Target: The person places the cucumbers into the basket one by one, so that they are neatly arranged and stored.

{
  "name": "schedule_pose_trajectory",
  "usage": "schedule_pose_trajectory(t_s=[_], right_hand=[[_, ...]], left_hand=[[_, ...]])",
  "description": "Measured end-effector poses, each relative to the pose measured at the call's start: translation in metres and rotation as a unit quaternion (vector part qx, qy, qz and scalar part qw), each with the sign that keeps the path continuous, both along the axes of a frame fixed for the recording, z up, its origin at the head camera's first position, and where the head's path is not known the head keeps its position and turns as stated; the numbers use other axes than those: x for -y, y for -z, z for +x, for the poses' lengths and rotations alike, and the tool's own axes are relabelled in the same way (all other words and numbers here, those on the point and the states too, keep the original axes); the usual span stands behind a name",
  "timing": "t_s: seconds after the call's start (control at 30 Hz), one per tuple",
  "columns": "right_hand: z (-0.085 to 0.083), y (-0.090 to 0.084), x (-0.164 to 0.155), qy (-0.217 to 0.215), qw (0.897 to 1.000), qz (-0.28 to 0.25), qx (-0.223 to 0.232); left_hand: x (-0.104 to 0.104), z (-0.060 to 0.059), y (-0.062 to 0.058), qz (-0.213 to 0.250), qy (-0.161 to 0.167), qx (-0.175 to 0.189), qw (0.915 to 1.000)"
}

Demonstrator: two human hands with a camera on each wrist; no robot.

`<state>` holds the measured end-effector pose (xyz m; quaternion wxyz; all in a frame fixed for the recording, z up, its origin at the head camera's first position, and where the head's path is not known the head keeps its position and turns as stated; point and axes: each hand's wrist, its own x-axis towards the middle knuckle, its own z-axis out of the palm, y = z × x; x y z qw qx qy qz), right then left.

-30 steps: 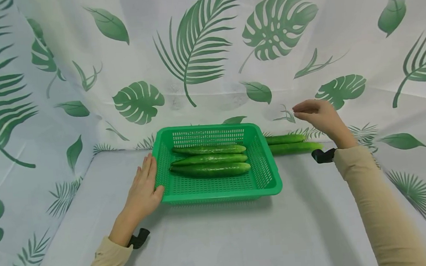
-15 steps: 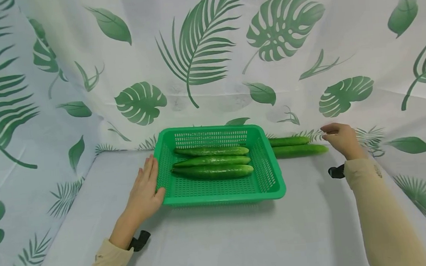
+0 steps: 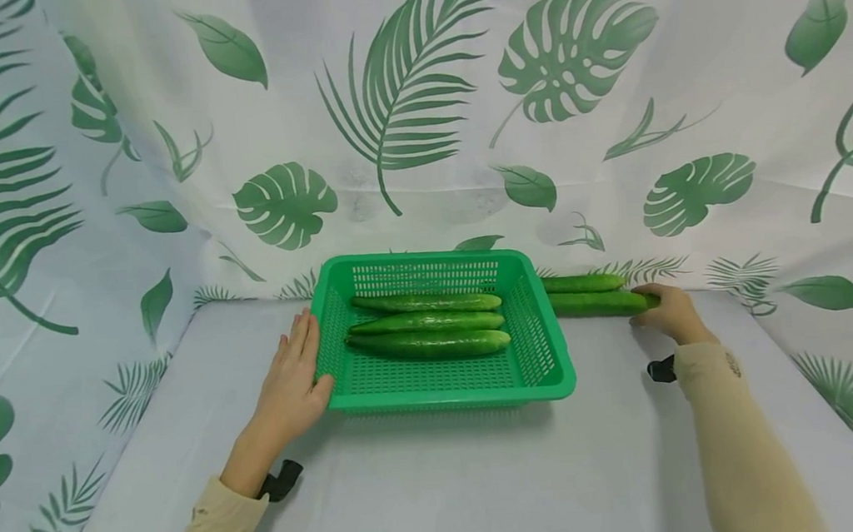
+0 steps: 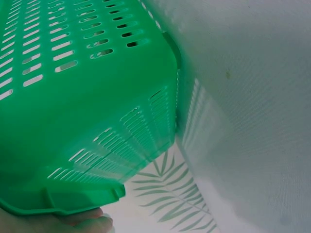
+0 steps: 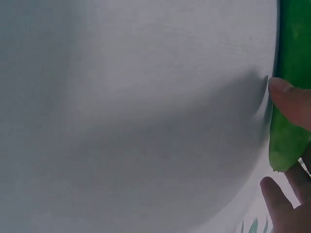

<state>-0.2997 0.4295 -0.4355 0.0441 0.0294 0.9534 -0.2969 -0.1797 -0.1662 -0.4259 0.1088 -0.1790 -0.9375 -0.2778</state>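
Green plastic, perforated all over, makes up the basket (image 3: 446,377) at the centre of the head view, sitting on a pale cloth-covered table (image 3: 443,482). Three cucumbers (image 3: 427,324) lie side by side inside it, running left to right across the picture. The left hand (image 3: 293,385) rests flat against the basket's left wall, fingers straight and together, thumb by the lower left corner; it grips nothing. In the left wrist view the basket (image 4: 87,111) fills the upper left of the frame, and a fingertip shows just under its rim at the bottom edge.

To the right of the basket, near the backdrop, two more cucumbers lie on the table, parallel and just beside each other. The right hand (image 3: 669,312) is at the right-hand tip of the nearer cucumber (image 3: 598,303), its fingers curled about that end. In the right wrist view the same cucumber (image 5: 291,97) runs down the right edge of the frame, with one fingertip (image 5: 286,99) pressed on its side and another finger just below its end, so the hand pinches it while it lies on the cloth. The farther cucumber (image 3: 582,284) lies untouched behind it.

A white backdrop (image 3: 413,92) printed with green leaves hangs behind and at both sides of the table.
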Motion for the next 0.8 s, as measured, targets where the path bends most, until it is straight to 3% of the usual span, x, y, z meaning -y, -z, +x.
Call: schedule_pose_trajectory(t_s=[0.33,0.6,0.8], right_hand=[[0.025,0.007,-0.015,-0.02,0.999,0.005,-0.05],[0.063,0.005,-0.027,0.013,0.996,-0.075,-0.051],[0.096,0.014,-0.035,0.057,0.991,-0.112,-0.044]], left_hand=[[-0.001,0.001,-0.002,-0.003,0.001,0.005,1.0],[0.0,-0.001,-0.004,-0.007,-0.001,0.017,0.9998],[0.0,0.001,-0.005,-0.007,0.001,0.018,0.9998]])
